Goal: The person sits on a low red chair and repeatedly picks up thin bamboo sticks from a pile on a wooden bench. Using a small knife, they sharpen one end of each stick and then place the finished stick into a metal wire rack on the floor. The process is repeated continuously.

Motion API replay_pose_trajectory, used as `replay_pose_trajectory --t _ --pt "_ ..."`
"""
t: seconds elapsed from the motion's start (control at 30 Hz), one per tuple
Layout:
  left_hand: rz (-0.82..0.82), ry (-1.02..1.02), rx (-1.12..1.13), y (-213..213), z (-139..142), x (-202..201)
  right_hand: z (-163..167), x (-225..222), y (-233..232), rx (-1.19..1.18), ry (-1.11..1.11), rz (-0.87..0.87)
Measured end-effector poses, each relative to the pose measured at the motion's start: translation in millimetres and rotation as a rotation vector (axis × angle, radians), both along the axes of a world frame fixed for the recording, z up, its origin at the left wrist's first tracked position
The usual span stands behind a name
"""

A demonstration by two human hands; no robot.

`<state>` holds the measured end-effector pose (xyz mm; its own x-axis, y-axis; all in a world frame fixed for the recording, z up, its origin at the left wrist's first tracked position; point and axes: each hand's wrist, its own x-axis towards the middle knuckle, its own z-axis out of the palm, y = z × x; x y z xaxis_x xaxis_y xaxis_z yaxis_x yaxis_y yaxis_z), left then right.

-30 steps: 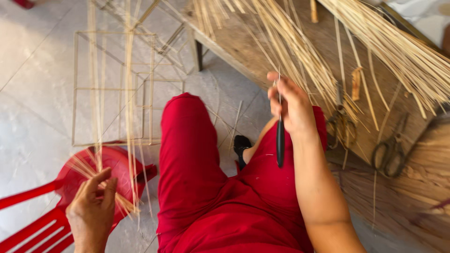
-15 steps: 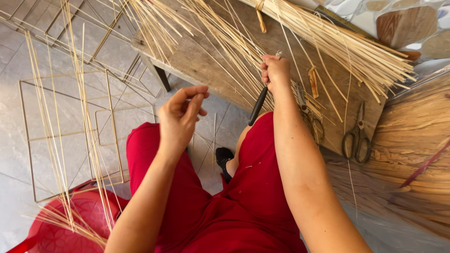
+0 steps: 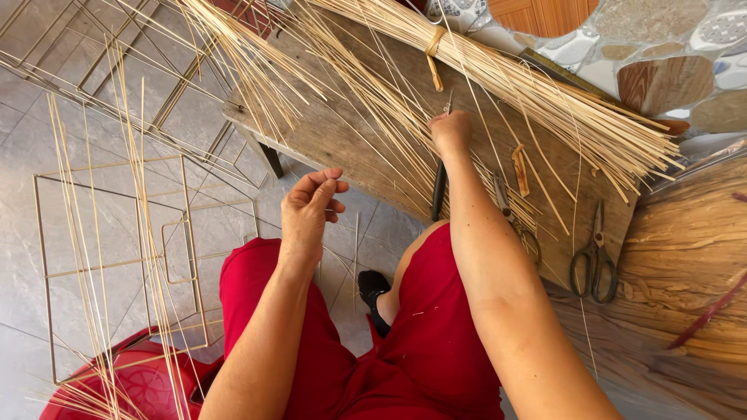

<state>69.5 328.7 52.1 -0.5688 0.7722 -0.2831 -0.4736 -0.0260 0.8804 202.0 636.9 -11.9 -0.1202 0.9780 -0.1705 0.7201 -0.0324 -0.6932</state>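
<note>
Grip: your right hand (image 3: pixel 450 131) closed on black-handled tool (image 3: pixel 440 190), tip among reed strips (image 3: pixel 373 101) on bench (image 3: pixel 327 132), prob. to separate one. Left hand (image 3: pixel 311 210) raised, fingertips pinched, seemingly empty.

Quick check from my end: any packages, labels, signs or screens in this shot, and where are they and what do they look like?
None in view: no packages, labels, signs or screens. Only loose goods show: a tied bundle of pale straw strips on the wooden bench, dark scissors at its right end, and wire frames on the tiled floor.
</note>
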Motion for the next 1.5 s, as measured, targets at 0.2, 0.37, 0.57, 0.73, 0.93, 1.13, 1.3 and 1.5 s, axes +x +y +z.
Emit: replay_pose_trajectory --t 0.2,0.37,0.57,0.73,0.93,1.13,1.3,1.5 --pt "-0.03 0.004 -0.022 3 6 2 18 23 -4 -0.091 0.227 -0.124" --pt "-0.037 -0.016 -0.003 1 5 3 54 64 -9 0.022 0.652 -0.257" --pt "-0.023 0.004 0.037 -7 3 3 149 121 -51 0.502 1.067 -0.027" --pt "-0.003 0.032 0.1 -13 9 6 243 152 -124 0.612 1.207 0.22" --pt "-0.233 0.207 0.143 -25 29 18 260 106 -161 0.217 1.166 0.365" --pt "-0.574 0.071 0.193 -37 37 40 191 51 -178 -0.044 1.03 0.249" --pt "-0.531 0.12 0.223 -40 28 42 157 51 -191 -0.201 1.038 0.232" --pt "-0.421 0.192 0.101 -47 33 27 144 62 -217 -0.358 0.959 0.235"
